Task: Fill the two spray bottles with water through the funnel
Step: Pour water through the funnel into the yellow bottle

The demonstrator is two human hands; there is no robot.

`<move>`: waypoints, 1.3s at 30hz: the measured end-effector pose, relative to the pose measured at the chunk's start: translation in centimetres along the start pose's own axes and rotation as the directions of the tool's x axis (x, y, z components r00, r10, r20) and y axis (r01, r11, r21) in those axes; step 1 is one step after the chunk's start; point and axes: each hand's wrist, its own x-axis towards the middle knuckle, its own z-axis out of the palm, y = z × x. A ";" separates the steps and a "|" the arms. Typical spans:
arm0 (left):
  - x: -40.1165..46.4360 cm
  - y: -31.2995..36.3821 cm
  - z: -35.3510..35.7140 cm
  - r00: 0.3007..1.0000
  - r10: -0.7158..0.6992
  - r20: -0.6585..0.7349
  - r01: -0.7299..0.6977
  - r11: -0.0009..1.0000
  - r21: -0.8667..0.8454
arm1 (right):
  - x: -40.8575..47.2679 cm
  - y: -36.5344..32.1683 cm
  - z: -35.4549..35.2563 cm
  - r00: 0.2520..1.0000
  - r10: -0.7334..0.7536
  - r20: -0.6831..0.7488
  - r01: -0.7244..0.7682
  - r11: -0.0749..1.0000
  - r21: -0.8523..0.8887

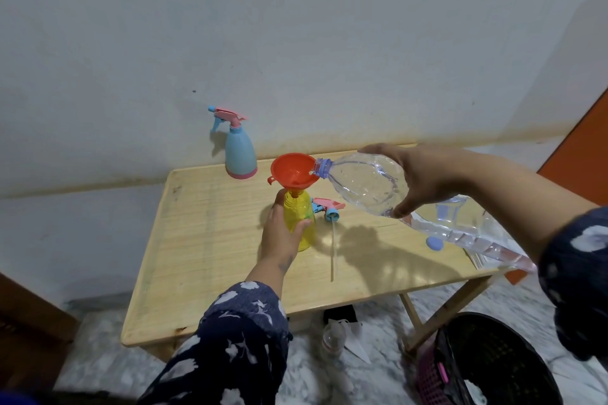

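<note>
Your right hand [424, 177] grips the tilted water bottle [365, 186], its long axis pointing left, mouth at the rim of the funnel [292, 169]. Just below, your left hand [279, 233] grips the yellow spray bottle [301, 220] upright under it.

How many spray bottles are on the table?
2. The blue spray bottle stands at the back edge with its sprayer on; the yellow spray bottle, held by the left hand, carries the funnel.

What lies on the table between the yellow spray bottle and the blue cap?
In the head view, the removed pink-and-blue spray head with its dip tube lies between the yellow spray bottle and the blue cap.
</note>
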 end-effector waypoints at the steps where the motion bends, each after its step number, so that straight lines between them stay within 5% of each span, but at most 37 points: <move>1: 0.0 0.1 0.0 1.000 -0.002 0.002 0.002 1.000 0.000 | 0.0 0.0 -0.1 1.000 0.004 0.004 -0.004 1.000 -0.002; 39: -0.7 1.7 -0.3 0.999 -0.013 0.039 0.013 1.000 -0.005 | -0.6 -0.2 -2.5 1.000 0.013 -0.010 -0.014 1.000 -0.014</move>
